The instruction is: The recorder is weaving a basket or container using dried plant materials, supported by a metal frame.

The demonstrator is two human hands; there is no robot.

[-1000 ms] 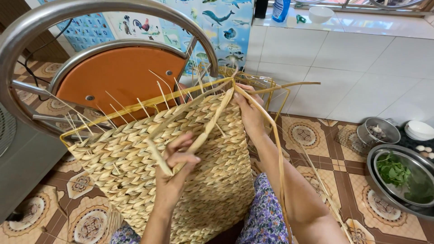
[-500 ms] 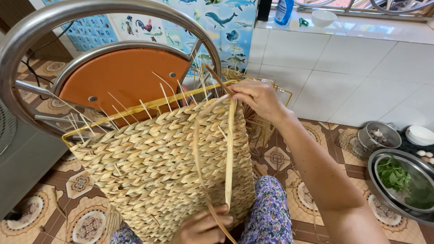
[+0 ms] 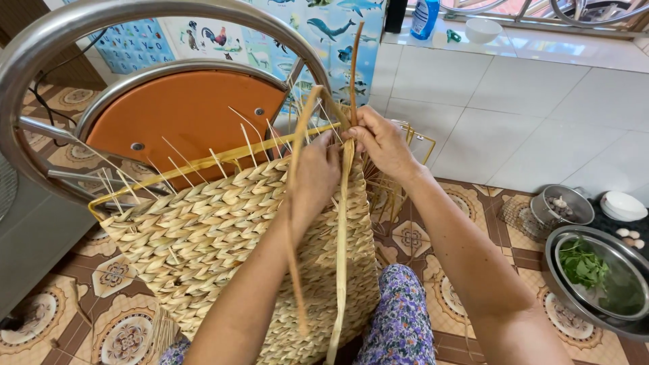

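While hands (image 3: 318, 172) grip, plaited straw basket (image 3: 223, 236), tan.

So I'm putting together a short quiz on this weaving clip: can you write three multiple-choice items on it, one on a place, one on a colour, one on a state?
1. Where is the steel bowl of green leaves?
A. on the floor at the right
B. on the white ledge
C. on the orange seat

2. What colour is the round chair seat behind the woven basket?
A. blue
B. orange
C. white

3. What are the hands doing at the basket's top edge?
A. resting flat on the floor
B. holding a bottle
C. gripping straw strands

Key: 1 A, it sits on the patterned tiles by the person's right side. 2 B, the seat inside the metal frame is orange. 3 C, the left hand and right hand both pinch the straw strands at the rim.
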